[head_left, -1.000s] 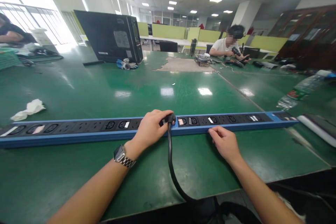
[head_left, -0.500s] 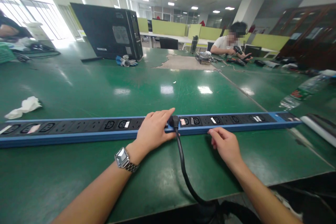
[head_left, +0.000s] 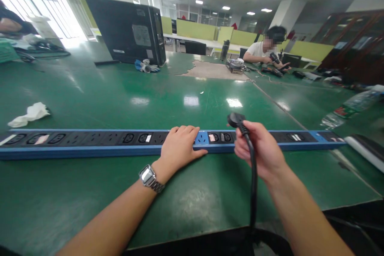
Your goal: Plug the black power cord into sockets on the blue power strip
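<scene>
A long blue and black power strip (head_left: 103,139) lies across the green table, its rows of sockets facing up. My left hand (head_left: 180,143) grips it near the middle, fingers over the top and thumb along the near side. Just right of that thumb, a blue socket (head_left: 202,139) is uncovered. My right hand (head_left: 258,148) holds a black power plug (head_left: 235,119) by its cable end, raised above the strip and apart from it. From the plug, a thick black cable (head_left: 253,184) hangs down past the table's front edge. My right hand hides some sockets behind it.
A black computer case (head_left: 129,32) stands at the back left, with gloves (head_left: 147,66) beside it. Crumpled tissue (head_left: 30,115) lies on the left, a plastic bottle (head_left: 349,108) on the right. Across the table, a person (head_left: 267,50) holds a dark tool.
The plug has come out of the blue socket and is now in my right hand, up and to the right. My left hand stays on the strip.
</scene>
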A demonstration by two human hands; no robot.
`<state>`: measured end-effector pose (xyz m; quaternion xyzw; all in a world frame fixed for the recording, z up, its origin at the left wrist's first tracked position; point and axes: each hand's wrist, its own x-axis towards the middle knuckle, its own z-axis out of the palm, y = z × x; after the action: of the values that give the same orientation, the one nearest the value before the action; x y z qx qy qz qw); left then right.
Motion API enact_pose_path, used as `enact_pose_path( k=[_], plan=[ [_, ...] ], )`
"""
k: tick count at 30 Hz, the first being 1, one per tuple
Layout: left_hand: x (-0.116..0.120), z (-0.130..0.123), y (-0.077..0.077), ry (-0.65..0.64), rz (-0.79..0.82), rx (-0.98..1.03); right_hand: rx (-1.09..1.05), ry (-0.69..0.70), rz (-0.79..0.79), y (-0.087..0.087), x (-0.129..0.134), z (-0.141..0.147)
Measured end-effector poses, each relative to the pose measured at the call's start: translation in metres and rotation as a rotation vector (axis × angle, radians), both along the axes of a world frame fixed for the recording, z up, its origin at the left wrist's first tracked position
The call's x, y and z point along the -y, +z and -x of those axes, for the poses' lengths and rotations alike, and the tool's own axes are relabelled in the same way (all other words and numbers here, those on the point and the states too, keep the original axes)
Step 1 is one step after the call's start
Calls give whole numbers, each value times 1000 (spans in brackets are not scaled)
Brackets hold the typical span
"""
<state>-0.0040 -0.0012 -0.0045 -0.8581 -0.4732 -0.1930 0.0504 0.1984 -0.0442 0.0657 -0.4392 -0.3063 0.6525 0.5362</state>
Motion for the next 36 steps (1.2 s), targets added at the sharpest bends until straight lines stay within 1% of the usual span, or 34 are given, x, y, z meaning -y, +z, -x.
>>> enact_pose_path(
  k=[2, 4, 6, 9, 15, 17, 21, 24, 26, 30, 36],
  plan=[
    [0, 0, 0, 0, 7, 5, 64, -28, 78, -11, 1, -28],
    [0, 0, 0, 3, 12, 2, 114, -28, 136, -25, -1, -48],
    [0, 0, 0, 4, 14, -5, 168, -15, 169, -37, -4, -59],
    [0, 0, 0, 5, 9, -6, 223, -3, 175, -45, -8, -61],
    [0, 0, -1, 7, -1, -9, 252, -45, 221, -49, -17, -59],
    [0, 0, 0, 10, 2, -17, 318, -61, 203, -50, -17, -58],
    [1, -1, 1, 10, 6, -21, 453, -42, 220, -52, -11, -54],
    [0, -1, 1, 8, 5, -22, 511, -62, 215, -53, -7, -51],
    [0, -1, 1, 5, 5, -22, 458, -39, 233, -50, -6, -51],
    [-1, 0, 0, 4, 1, -20, 266, 24, 259, -41, -6, -56],
    [0, -1, 2, 5, 7, -35, 235, 45, 248, -37, 0, -64]
  ],
)
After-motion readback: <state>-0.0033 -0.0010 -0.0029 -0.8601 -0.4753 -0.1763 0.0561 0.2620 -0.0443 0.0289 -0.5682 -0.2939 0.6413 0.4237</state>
